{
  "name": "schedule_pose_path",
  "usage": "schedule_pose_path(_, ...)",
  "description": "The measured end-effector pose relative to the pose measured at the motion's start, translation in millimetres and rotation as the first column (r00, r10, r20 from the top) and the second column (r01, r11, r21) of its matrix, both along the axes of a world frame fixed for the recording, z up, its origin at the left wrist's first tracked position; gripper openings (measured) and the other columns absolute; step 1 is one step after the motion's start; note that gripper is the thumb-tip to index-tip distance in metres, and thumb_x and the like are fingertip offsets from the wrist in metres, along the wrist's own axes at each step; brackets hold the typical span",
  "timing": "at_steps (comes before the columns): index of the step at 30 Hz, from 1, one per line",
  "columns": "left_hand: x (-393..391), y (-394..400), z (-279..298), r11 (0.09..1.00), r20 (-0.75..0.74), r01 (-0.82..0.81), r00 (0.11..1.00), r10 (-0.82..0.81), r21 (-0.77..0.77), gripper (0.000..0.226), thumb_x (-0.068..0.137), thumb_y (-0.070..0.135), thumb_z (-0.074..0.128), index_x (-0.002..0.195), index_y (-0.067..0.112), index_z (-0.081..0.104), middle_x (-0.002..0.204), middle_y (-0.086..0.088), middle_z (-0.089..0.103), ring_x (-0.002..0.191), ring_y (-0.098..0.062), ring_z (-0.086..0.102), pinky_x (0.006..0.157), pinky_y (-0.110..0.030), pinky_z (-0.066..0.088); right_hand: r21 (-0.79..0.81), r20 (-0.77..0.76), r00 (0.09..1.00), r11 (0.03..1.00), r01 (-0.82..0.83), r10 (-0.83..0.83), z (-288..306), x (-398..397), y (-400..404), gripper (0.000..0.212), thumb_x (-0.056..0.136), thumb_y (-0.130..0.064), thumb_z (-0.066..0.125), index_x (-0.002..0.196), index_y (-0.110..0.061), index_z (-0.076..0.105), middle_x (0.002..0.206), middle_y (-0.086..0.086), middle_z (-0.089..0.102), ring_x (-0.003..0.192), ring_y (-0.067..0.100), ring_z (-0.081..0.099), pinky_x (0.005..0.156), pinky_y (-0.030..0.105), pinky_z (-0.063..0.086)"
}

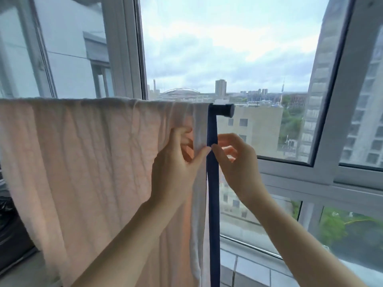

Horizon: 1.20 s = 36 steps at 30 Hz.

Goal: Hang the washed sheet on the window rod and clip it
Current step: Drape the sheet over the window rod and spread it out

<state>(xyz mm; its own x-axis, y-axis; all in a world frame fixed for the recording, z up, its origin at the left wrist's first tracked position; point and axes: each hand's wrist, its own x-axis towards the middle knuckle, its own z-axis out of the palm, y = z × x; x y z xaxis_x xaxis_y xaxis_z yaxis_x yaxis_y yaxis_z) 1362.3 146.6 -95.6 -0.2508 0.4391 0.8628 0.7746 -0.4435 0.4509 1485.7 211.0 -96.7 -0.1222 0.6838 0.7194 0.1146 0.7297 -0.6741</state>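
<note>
A pale pink sheet (87,162) hangs over a dark rod (222,110) that runs across the window (228,48), draped from the far left edge of the view to just short of the rod's right end, where a short bare stub with a round cap sticks out. The cloth falls in soft vertical creases, and its right edge has a whiter strip bordered by a dark blue band (213,183) that hangs straight down from the rod.

The left hand (176,162) is raised in front of the sheet's right edge. Its thumb and curled fingers pinch the white strip of cloth just left of the blue band. The right hand (234,160) is on the other side of the band, thumb tip touching the band's edge and meeting the left thumb; its fingers are curled behind, and whether they grip the band cannot be told for certain.

Beyond the glass lie a cloudy sky, tall buildings and green trees. A tiled sill (255,270) runs below the window at lower right.
</note>
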Motion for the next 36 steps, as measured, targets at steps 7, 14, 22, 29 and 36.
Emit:
schedule_pose_path(7, -0.6, 5.2, 25.8, 0.983, -0.127, -0.174, 0.976, 0.179, 0.052, 0.029, 0.087, 0.033, 0.069, 0.108, 0.022, 0.053, 0.088, 0.010, 0.065, 0.069, -0.005, 0.063, 0.061, -0.023, 0.056, 0.033, 0.032, 0.996, 0.996, 0.079, -0.080, 22.1, 1.8, 11.0, 0.015, 0.086, -0.026, 0.069, 0.074, -0.030, 0.061, 0.071, -0.012, 0.065, 0.070, 0.012, 0.063, 0.064, 0.023, 0.047)
schedule_pose_path(14, -1.0, -7.0, 35.7, 0.993, -0.257, 0.055, 0.966, -0.026, 0.104, 0.005, 0.090, 0.014, 0.065, 0.094, 0.015, 0.062, 0.082, 0.010, 0.063, 0.075, -0.008, 0.061, 0.068, -0.032, 0.053, 0.033, -0.029, 0.998, 0.998, 0.049, -0.048, 25.6, 17.8, 15.4, 0.011, 0.087, -0.025, 0.067, 0.077, -0.027, 0.065, 0.067, -0.012, 0.065, 0.065, 0.016, 0.062, 0.061, 0.040, 0.053)
schedule_pose_path(22, 3.2, -2.4, 38.9, 0.975, -0.303, 0.108, 0.952, -0.046, 0.193, 0.003, 0.091, 0.014, 0.062, 0.094, 0.014, 0.064, 0.083, 0.009, 0.062, 0.077, -0.008, 0.058, 0.071, -0.025, 0.050, 0.105, -0.020, 0.997, 0.991, 0.082, -0.080, 34.2, 19.9, 10.5, 0.009, 0.087, -0.023, 0.068, 0.080, -0.025, 0.064, 0.070, -0.008, 0.065, 0.064, 0.017, 0.064, 0.059, 0.049, 0.055)
schedule_pose_path(29, -8.3, -3.8, 37.9, 0.988, -0.398, 0.063, 0.917, -0.001, 0.143, 0.016, 0.092, 0.033, 0.058, 0.093, 0.018, 0.063, 0.093, 0.010, 0.060, 0.089, -0.010, 0.054, 0.085, -0.029, 0.045, 0.158, 0.075, 0.992, 0.983, 0.090, -0.103, 42.5, 35.7, 5.0, 0.022, 0.088, -0.012, 0.063, 0.085, -0.034, 0.065, 0.081, -0.017, 0.068, 0.080, 0.009, 0.067, 0.064, 0.045, 0.058)
schedule_pose_path(36, -60.9, 8.8, 61.2, 0.985, -0.386, 0.003, 0.920, 0.064, 0.170, 0.016, 0.092, 0.017, 0.051, 0.100, 0.011, 0.062, 0.101, 0.003, 0.059, 0.100, -0.014, 0.053, 0.087, -0.024, 0.043, 0.444, 0.141, 0.953, 0.877, 0.180, -0.267, 84.1, 25.5, -16.4, 0.030, 0.087, -0.002, 0.049, 0.102, -0.022, 0.066, 0.099, -0.016, 0.064, 0.088, -0.008, 0.057, 0.078, 0.001, 0.040)
